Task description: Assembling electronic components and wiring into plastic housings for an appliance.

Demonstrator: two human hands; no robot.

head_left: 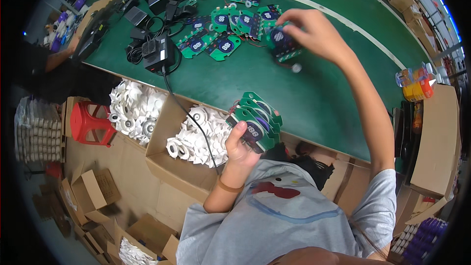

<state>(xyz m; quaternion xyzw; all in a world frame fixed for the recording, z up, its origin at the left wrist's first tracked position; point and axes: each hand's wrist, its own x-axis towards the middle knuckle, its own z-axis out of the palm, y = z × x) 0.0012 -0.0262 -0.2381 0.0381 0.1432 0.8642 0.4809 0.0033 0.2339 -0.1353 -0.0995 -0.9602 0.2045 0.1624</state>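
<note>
My left hand (240, 148) grips a small stack of green circuit boards (262, 118) in front of my body, its thumb pressed beside the display on the top one. Over the table my right hand (306, 32) pinches another circuit board (283, 44) by its upper edge. That board is dark-faced with a round display, and a small round white part (296, 68) shows at its lower end. To the left of this hand lies a loose group of similar circuit boards (225, 24), some overlapping, with thin red wires among them.
Black power adapters with cables (159, 54) lie on the green table (211, 78); one cable hangs over its near edge. Below stand cardboard boxes (167, 164) of white fan impellers (198, 135). A red stool (91, 122) is at left, bottles (417, 83) at right. Another person's arm (59, 59) shows far left.
</note>
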